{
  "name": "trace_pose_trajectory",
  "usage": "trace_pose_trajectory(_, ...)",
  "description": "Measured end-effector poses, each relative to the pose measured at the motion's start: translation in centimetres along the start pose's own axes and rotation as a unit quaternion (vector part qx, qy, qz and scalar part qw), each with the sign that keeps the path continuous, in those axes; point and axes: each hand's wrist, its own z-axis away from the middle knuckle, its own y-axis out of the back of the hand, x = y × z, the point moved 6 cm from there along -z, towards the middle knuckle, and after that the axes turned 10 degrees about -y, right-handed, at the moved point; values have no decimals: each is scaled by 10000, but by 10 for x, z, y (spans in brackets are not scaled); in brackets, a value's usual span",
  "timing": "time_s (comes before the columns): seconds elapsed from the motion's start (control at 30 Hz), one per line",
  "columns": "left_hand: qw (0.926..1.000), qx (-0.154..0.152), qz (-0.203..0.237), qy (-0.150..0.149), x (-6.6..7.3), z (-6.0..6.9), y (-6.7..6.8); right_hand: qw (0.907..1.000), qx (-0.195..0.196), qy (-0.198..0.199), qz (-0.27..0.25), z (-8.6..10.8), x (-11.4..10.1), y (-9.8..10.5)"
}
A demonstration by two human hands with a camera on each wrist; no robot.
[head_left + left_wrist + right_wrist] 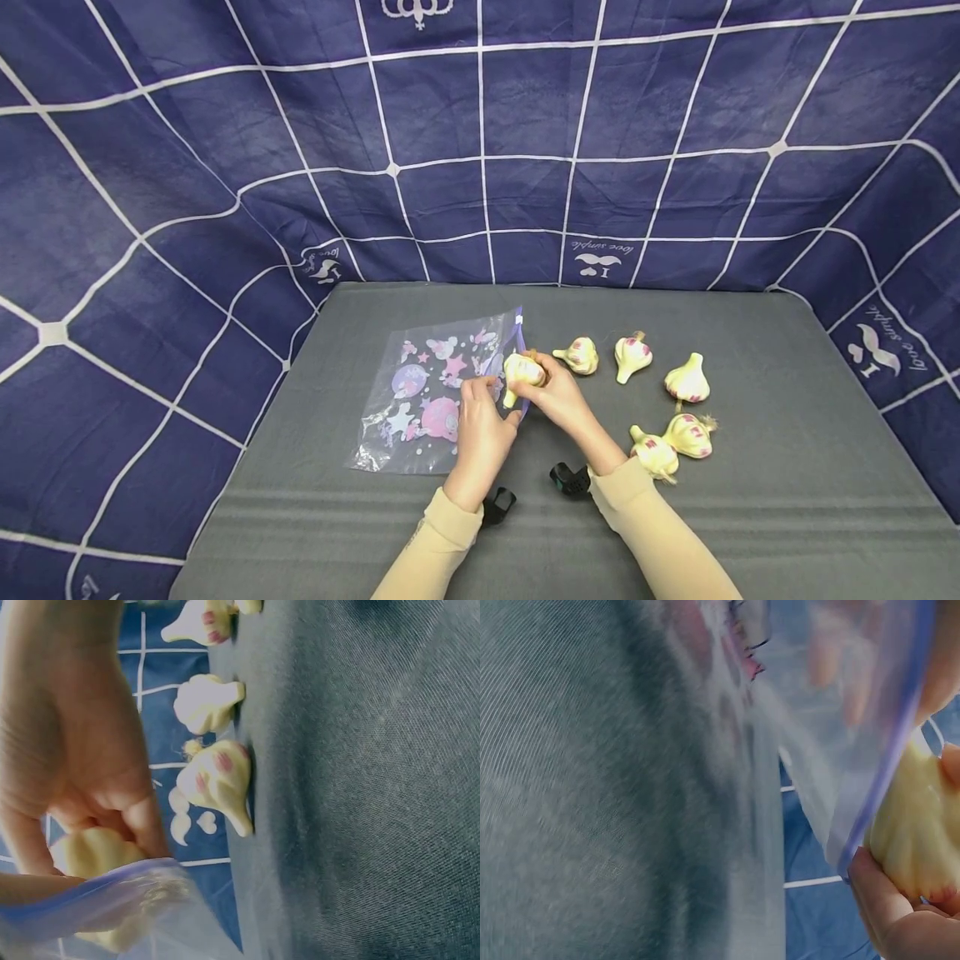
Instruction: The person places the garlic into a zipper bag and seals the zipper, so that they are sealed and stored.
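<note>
A clear zip bag printed with pink, purple and white figures lies flat, its purple-edged mouth facing right. At that mouth my left hand grips the edge, with some fingers showing through the plastic in the right wrist view. My right hand holds a garlic bulb by its sides, right at the bag's opening. The left wrist view shows this bulb partly behind the purple zip strip. In the right wrist view, the bulb's pale body sits beside the strip, with fingers around it.
Several more garlic bulbs lie right of my hands: one bulb close by, another beside it, one farther right, and a touching pair nearer me. Blue checked cloth walls the grey table at back and sides.
</note>
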Motion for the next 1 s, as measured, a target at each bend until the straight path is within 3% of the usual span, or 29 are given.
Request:
trace_pose_trajectory(0.27,9989,256,4,-388,10,3,6,9945,238,448,919,-1,5,2)
trace_pose_trajectory(0.53,9965,305,-13,-779,14,8,6,9774,110,645,2008,-13,10,-9)
trace_pose_trajectory(0.87,9952,185,-29,-961,17,12,4,9713,-719,690,2160,-26,5,-32)
trace_pose_trajectory(1.0,9953,99,29,-962,16,13,2,9673,-716,697,2331,-32,5,-38)
